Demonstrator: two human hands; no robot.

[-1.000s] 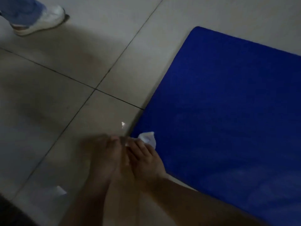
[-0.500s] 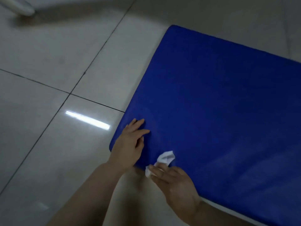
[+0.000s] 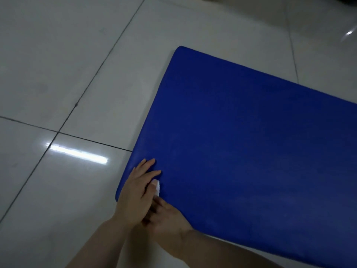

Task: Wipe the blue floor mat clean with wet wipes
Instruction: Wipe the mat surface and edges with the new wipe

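A: Nearest us, what are the hands doing?

B: Both meet at the mat's (image 3: 241, 142) near left corner. The left hand (image 3: 135, 192) lies flat, fingers straight, pressing on the blue surface just inside the edge. The right hand (image 3: 166, 217) sits partly under it, so I cannot tell how its fingers are set.

A: And the wipe?

B: Only a small white scrap of the wipe (image 3: 158, 187) shows, peeking out beside the left hand's fingers, touching the mat. Whether either hand is gripping it or only pressing it down, I cannot tell.

A: So how far along is the cleaning?

B: Early, I'd judge. The wipe sits right at the corner, and the broad blue stretch beyond the hands looks dry and untouched; no wet streaks are visible, though the light is dim and faint marks would be hard to see.

A: What remains?

B: Nearly everything: the middle, the far corner toward the top, and the part running off the right side of the view. Beyond that is only tiled floor (image 3: 67, 64) with a glare strip.
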